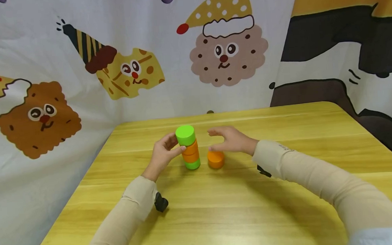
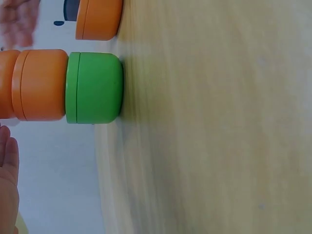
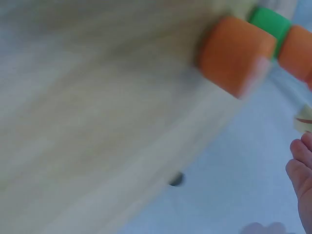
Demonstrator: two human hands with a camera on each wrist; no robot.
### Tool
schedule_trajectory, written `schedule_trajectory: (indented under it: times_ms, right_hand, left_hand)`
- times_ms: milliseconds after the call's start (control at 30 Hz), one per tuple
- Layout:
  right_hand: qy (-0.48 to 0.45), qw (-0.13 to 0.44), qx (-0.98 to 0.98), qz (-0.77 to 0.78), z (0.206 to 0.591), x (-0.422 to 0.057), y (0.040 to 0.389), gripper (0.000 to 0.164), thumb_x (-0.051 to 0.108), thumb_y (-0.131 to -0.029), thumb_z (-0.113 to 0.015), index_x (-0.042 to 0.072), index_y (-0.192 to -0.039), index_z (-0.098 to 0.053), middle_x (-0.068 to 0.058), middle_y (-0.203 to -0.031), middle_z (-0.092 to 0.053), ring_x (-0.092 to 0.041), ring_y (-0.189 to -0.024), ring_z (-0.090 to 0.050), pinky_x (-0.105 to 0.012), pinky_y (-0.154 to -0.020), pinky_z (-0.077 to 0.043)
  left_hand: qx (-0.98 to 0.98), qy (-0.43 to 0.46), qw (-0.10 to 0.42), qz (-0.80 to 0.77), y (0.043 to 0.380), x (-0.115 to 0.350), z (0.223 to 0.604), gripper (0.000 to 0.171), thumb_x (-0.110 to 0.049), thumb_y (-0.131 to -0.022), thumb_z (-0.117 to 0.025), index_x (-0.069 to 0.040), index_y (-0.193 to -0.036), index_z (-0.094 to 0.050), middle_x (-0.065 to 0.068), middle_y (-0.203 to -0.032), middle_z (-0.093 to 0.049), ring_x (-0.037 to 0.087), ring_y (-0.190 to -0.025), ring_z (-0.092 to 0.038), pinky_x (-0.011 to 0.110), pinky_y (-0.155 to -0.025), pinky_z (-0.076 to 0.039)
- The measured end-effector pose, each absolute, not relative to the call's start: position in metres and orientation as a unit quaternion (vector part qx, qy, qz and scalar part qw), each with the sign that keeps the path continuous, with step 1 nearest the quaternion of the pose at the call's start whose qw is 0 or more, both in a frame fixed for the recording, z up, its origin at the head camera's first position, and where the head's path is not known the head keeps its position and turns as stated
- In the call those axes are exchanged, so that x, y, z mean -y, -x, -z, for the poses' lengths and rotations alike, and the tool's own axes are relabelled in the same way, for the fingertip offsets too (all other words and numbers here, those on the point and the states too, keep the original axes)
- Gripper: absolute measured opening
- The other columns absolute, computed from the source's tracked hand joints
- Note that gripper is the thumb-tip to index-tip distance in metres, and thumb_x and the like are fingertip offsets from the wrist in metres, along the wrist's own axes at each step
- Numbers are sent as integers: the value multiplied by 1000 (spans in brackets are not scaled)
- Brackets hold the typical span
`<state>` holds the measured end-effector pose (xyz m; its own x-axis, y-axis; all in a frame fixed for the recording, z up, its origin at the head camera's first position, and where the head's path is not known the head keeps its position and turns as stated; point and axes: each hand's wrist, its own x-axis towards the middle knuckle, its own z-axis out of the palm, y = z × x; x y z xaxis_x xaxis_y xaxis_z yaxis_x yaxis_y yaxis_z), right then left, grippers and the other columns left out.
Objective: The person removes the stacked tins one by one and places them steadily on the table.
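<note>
A stack of round blocks (image 1: 191, 157) stands upright on the table, with a green block on top, two orange ones in the middle and a green one at the bottom. My left hand (image 1: 162, 152) holds the stack from the left near its top, thumb at the front; the fingertips behind it are hidden. Just right of the stack sits a single orange block (image 1: 216, 160). Over it hovers my right hand (image 1: 228, 138), thumb and fingers spread apart with nothing between them. The left wrist view shows the lower part of the stack, the green bottom block (image 2: 97, 87) against the table.
The wooden table (image 1: 222, 218) reaches back to a white cloth (image 1: 176, 75) printed with cartoon figures. A black wrist device (image 1: 161, 202) hangs below the left sleeve, another (image 1: 264, 170) below the right.
</note>
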<state>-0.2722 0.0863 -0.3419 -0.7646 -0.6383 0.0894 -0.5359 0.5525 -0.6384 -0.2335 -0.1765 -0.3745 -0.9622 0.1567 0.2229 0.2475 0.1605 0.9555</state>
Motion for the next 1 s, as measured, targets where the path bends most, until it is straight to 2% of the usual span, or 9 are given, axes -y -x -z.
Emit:
schedule_trajectory:
  times_ms: [367, 800, 1000]
  right_hand:
    - [391, 40, -878, 274, 299, -54, 277, 65, 43, -84, -65, 8, -135, -47, -10, -132, -53, -26, -120, -50, -46, -101, -41]
    - [398, 37, -871, 285, 299, -35, 277, 54, 40, -87, -61, 9, -131, -52, -7, -128, -56, -25, -118, -52, -44, -101, -42]
    - [397, 38, -871, 286, 299, -33, 279, 55, 40, -87, -62, 9, -131, -52, -6, -128, -57, -23, -117, -53, -40, -100, -44]
  left_hand:
    - [778, 142, 26, 611, 233, 178, 384, 51, -17, -81, -73, -5, -127, -54, 15, -120, -60, 23, -114, -56, 36, -104, -40]
    - [771, 134, 13, 622, 232, 174, 393, 50, -16, -81, -73, -5, -126, -55, 15, -119, -61, 24, -113, -56, 36, -103, -41]
    - [772, 129, 3, 622, 233, 172, 391, 49, -10, -82, -71, -5, -127, -54, 17, -123, -59, 28, -116, -54, 39, -105, -39]
